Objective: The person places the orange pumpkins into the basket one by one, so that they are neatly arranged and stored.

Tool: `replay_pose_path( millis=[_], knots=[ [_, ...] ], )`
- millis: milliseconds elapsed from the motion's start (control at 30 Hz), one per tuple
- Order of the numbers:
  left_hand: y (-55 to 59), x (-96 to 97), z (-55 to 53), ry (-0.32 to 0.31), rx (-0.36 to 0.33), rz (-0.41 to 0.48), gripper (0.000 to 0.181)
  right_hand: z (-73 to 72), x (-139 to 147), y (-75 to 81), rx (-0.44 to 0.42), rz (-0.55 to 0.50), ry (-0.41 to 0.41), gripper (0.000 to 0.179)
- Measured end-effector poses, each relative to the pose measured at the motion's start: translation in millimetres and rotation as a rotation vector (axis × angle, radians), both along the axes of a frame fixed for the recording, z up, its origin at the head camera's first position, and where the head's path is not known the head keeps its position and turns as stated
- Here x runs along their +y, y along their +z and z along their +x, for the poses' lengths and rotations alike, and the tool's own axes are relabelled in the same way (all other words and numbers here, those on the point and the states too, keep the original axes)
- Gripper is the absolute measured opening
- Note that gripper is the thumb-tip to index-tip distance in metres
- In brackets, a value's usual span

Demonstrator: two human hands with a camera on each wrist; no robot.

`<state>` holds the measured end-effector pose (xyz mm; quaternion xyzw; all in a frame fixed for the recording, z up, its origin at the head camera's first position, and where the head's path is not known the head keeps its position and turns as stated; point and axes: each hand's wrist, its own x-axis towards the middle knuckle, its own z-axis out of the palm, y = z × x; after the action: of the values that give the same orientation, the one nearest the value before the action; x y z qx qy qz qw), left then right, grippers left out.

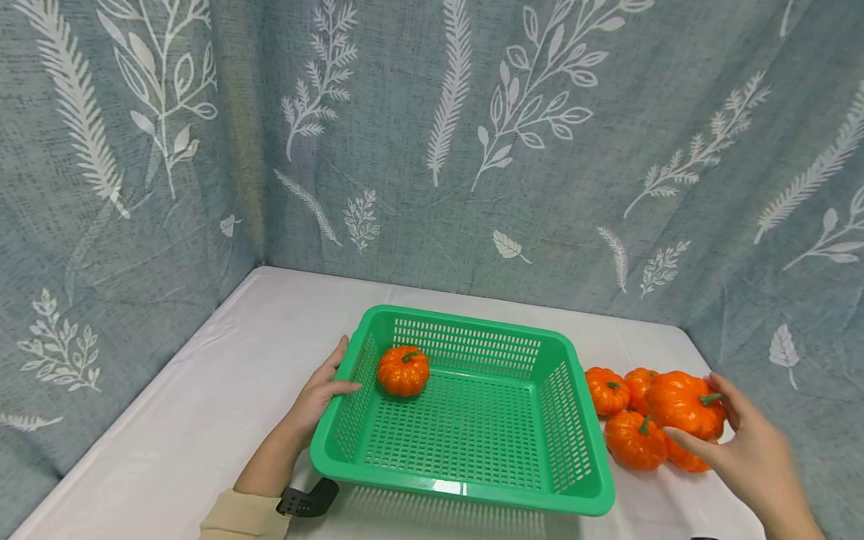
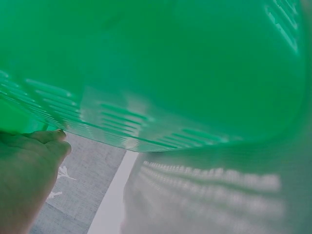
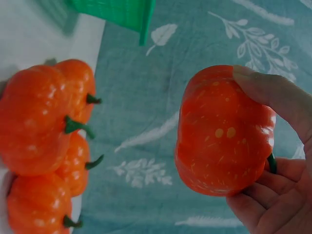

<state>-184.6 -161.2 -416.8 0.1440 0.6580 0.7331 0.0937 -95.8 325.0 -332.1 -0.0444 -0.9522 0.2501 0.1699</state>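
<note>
Right fingers (image 3: 263, 195) clamped on orange pumpkin (image 1: 680, 405); left fingers (image 1: 334, 357) clamped on green basket (image 1: 513, 496), another pumpkin (image 1: 403, 372) inside.

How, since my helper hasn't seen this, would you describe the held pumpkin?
Find the big green basket. Just to its right are several orange pumpkins. Your pumpkin, unlike its neighbours, is gripped by the right hand.
</note>
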Motion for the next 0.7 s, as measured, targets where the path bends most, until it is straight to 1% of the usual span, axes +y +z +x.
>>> replay_pose_path(
  millis=[67, 133, 300, 400, 500, 700],
  knots=[
    [0.3, 0.1, -0.2, -0.001, 0.000, 0.003, 0.082, -3.7, -5, 5.1, -0.012, 0.001, 0.014, 0.098],
    [0.3, 0.3, -0.4, -0.003, 0.000, 0.007, 0.082, -7.8, -9, 8.8, -0.004, 0.000, 0.038, 0.099],
    [0.3, -0.2, 0.2, 0.000, 0.005, 0.007, 0.081, -19.4, -24, 16.2, 0.058, 0.013, 0.109, 0.096],
    [-0.7, -0.3, 1.0, 0.002, 0.005, 0.004, 0.081, -25.4, -33, 19.7, 0.073, 0.020, 0.151, 0.094],
    [-1.8, -0.3, 1.5, 0.002, 0.007, 0.001, 0.080, -29.3, -40, 23.3, 0.063, 0.019, 0.175, 0.094],
    [-2.4, -0.4, 0.9, -0.007, 0.009, 0.011, 0.081, -35.0, -50, 32.5, 0.026, 0.008, 0.189, 0.095]
  ],
)
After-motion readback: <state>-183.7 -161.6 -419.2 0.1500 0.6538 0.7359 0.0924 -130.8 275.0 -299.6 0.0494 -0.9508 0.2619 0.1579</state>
